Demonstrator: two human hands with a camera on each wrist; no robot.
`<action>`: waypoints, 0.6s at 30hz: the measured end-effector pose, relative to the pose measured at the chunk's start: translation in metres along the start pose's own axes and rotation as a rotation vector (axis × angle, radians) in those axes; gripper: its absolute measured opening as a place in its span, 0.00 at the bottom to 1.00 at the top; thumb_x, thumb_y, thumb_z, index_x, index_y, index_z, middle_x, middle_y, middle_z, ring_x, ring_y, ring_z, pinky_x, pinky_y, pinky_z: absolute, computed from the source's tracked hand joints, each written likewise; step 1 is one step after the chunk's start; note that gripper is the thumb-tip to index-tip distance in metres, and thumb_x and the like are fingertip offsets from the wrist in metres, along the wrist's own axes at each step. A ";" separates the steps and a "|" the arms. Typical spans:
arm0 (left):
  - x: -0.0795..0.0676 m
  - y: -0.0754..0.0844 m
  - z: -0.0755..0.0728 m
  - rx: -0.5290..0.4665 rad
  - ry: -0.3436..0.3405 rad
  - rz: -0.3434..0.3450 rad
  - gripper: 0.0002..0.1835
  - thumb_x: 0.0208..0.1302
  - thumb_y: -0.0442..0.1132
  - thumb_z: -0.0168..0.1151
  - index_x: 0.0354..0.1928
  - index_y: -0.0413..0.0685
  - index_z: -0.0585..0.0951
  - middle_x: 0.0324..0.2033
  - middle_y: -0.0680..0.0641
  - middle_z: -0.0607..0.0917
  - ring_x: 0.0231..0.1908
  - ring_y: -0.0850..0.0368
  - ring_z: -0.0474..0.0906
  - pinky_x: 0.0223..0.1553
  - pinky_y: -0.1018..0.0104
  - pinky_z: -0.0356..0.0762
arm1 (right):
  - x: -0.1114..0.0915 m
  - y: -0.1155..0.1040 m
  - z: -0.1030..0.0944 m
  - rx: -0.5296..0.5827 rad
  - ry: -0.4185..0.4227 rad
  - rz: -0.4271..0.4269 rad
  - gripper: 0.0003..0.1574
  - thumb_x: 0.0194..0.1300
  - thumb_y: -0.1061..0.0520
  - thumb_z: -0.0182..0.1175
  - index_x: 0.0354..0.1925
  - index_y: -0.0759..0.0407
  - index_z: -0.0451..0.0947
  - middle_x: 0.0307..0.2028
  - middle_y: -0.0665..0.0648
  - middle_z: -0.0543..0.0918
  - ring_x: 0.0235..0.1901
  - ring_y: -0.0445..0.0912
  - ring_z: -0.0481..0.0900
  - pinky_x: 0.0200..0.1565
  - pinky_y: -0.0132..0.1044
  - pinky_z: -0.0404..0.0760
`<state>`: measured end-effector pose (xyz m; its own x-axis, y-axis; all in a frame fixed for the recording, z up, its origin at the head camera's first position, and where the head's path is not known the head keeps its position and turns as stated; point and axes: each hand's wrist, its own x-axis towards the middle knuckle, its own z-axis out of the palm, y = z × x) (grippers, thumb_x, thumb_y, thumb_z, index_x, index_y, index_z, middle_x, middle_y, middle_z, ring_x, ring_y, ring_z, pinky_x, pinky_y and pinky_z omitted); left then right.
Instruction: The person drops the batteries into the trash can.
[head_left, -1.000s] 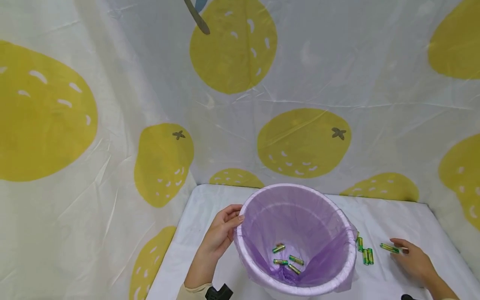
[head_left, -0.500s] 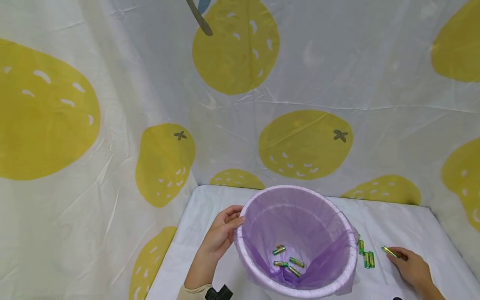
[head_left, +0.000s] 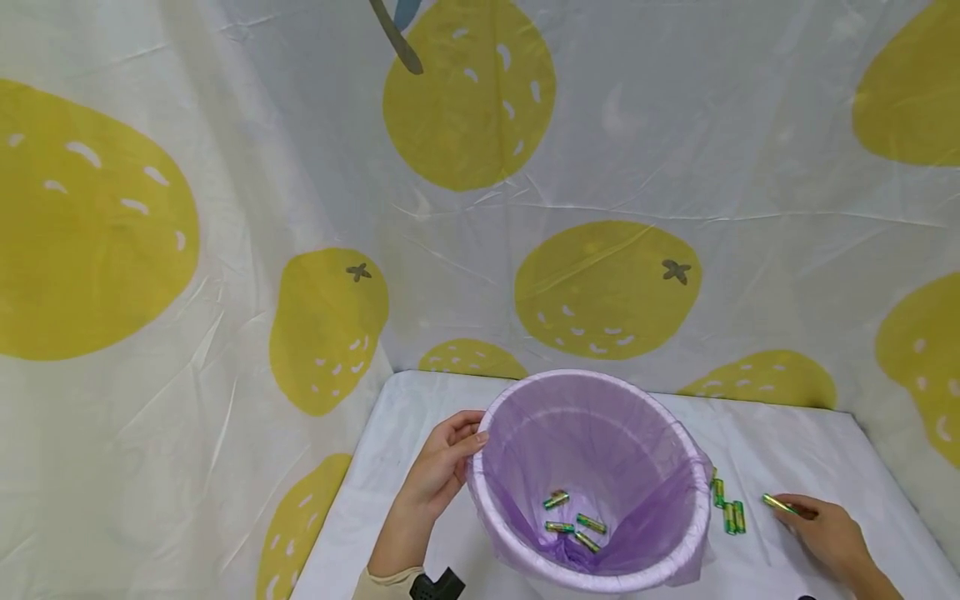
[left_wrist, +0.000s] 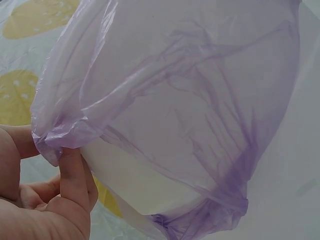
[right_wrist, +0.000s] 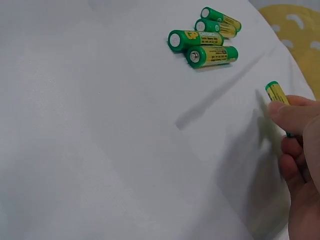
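A white bin (head_left: 592, 575) lined with a thin purple plastic bag (head_left: 600, 442) is tilted toward me in the head view. My left hand (head_left: 442, 462) grips its left rim, thumb over the edge and fingers behind; the left wrist view shows the fingers pinching rim and bag (left_wrist: 165, 100). Several green and yellow batteries (head_left: 591, 523) lie at the bottom of the bin. To the right, my right hand (head_left: 828, 529) pinches one battery (right_wrist: 276, 93) between thumb and fingers, above the white tabletop.
Several more batteries (right_wrist: 212, 56) lie side by side on the white table cover (head_left: 795, 442), just right of the bin. A curtain (head_left: 450, 275) printed with yellow fruit hangs behind and to the left of the table.
My right hand has lifted the battery off the table and turned it more upright in its grip. The left hand and the bin have stayed in place.
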<state>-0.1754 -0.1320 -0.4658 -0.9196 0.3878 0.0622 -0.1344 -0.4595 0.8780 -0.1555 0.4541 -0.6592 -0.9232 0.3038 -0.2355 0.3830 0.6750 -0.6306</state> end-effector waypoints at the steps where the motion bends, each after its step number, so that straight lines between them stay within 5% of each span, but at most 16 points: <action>1: 0.000 0.000 0.000 -0.001 0.001 0.000 0.17 0.69 0.24 0.59 0.58 0.31 0.74 0.42 0.44 0.82 0.37 0.57 0.83 0.37 0.69 0.85 | -0.001 0.000 -0.003 0.002 -0.016 -0.011 0.30 0.63 0.51 0.74 0.53 0.72 0.82 0.44 0.71 0.84 0.40 0.59 0.79 0.36 0.49 0.78; 8: 0.000 0.000 0.000 0.006 0.004 -0.004 0.17 0.69 0.25 0.59 0.58 0.32 0.73 0.43 0.44 0.82 0.37 0.57 0.83 0.37 0.68 0.85 | 0.001 -0.004 -0.021 -0.051 -0.031 -0.129 0.33 0.66 0.44 0.71 0.54 0.71 0.82 0.42 0.64 0.86 0.36 0.48 0.79 0.35 0.42 0.75; 18: 0.000 0.000 -0.001 0.028 0.007 -0.015 0.17 0.69 0.25 0.59 0.58 0.32 0.73 0.43 0.44 0.82 0.37 0.57 0.83 0.38 0.68 0.85 | 0.000 -0.022 -0.033 -0.065 -0.037 -0.199 0.30 0.69 0.45 0.69 0.52 0.71 0.83 0.44 0.66 0.86 0.37 0.49 0.81 0.34 0.41 0.77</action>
<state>-0.1759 -0.1332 -0.4662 -0.9204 0.3883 0.0459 -0.1374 -0.4311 0.8918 -0.1628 0.4615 -0.6213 -0.9810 0.1355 -0.1387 0.1927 0.7614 -0.6190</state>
